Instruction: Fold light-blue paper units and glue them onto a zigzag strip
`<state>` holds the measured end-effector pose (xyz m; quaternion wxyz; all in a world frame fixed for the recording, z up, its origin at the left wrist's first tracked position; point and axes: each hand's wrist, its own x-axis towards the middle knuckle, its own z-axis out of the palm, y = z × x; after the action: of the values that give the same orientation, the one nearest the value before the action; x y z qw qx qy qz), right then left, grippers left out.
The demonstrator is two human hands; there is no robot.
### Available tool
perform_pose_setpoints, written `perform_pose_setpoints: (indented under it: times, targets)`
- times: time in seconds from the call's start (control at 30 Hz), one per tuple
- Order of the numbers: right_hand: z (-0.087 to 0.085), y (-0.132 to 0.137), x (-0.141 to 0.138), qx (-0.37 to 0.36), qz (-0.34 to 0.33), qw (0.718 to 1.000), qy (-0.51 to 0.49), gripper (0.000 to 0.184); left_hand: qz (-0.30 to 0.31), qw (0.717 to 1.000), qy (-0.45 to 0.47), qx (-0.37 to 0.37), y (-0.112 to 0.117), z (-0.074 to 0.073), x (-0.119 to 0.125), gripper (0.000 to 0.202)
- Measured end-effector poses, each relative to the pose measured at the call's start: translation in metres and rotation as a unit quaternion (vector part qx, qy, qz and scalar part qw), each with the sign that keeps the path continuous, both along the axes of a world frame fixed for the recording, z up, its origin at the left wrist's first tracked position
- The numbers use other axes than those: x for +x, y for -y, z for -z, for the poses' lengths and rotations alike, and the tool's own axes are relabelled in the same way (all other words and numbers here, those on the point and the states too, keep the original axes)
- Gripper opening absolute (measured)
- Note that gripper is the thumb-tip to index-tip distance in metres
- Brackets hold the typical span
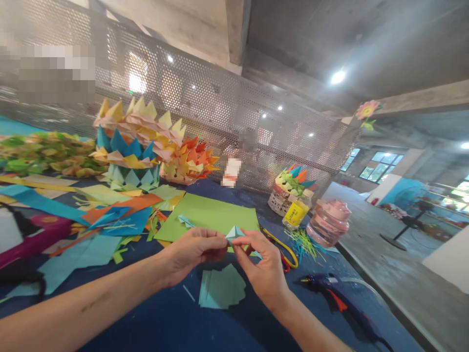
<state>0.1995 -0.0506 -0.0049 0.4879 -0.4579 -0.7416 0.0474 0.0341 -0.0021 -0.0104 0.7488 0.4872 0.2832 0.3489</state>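
A small light-blue folded paper triangle (234, 232) is pinched between my two hands, above the near edge of a green paper sheet (216, 211). My left hand (194, 252) grips its left corner with thumb and forefinger. On the other side, my right hand (260, 261) pinches the right corner, its remaining fingers curled. Just below both hands lies a loose stack of light-blue paper pieces (223, 287). Several folded light-blue bits (186, 221) rest on the green sheet beyond my left hand.
Right of my hands are scissors (284, 248), a blue glue gun (344, 298), a yellow-labelled bottle (296, 212) and a pink bottle (329, 222). Folded-paper crowns (132, 156) stand at the back left. Coloured paper strips (120, 210) and a magenta tool (36, 239) lie left.
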Motion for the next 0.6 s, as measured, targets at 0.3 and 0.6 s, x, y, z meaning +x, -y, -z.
perform_pose_setpoints:
  times: [0.3, 0.6]
  targets:
    - [0.0015, -0.0018, 0.0026, 0.006, -0.001, 0.999, 0.036, 0.014, -0.025, 0.998, 0.004, -0.064, 0.0001, 0.0009, -0.0011, 0.012]
    - [0.0000, -0.0010, 0.0020, 0.021, 0.002, 0.997, 0.078, 0.016, -0.013, 0.996, 0.004, -0.085, -0.0009, 0.0003, 0.0002, 0.021]
